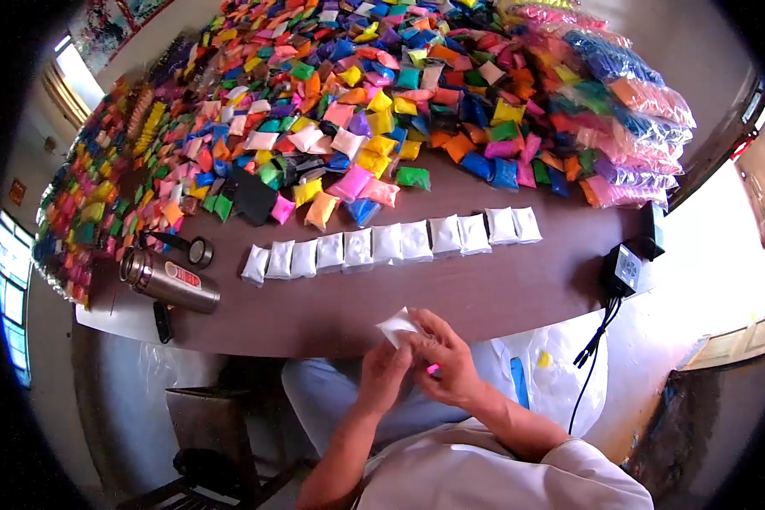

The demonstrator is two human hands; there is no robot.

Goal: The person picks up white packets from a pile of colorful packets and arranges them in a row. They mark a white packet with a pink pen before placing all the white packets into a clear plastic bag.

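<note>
Table edge (268, 349) near packet (395, 325) in fingers (434, 326)

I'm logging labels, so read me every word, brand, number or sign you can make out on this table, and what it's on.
No text is clear enough to quote.
Flask: red-and-white sticker, lettering too blurred to read.
Black box: pale label, marks too small to read.
White packets: no print I can make out.
</note>
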